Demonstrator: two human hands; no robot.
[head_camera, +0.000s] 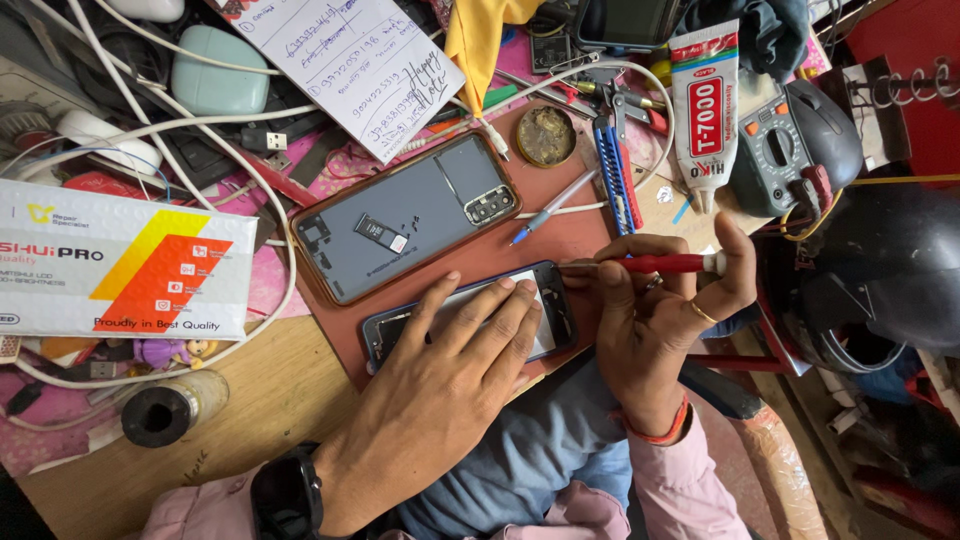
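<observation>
Cluttered repair bench, with our two hands working on an opened phone.

We press our left hand (440, 385) flat on the opened phone (470, 315), fingers spread and straight, gripping nothing. Our right hand (660, 320) sits just right of that phone, fingers curled tight around a red-handled screwdriver (655, 263) whose tip touches the phone's upper right corner. Above the phone lies its grey back cover (405, 215) in an orange rim. Right of the cover rest a blue pen (555, 205) and a white glue tube (705, 100); far left of the phone sits a white box (120, 260).
</observation>
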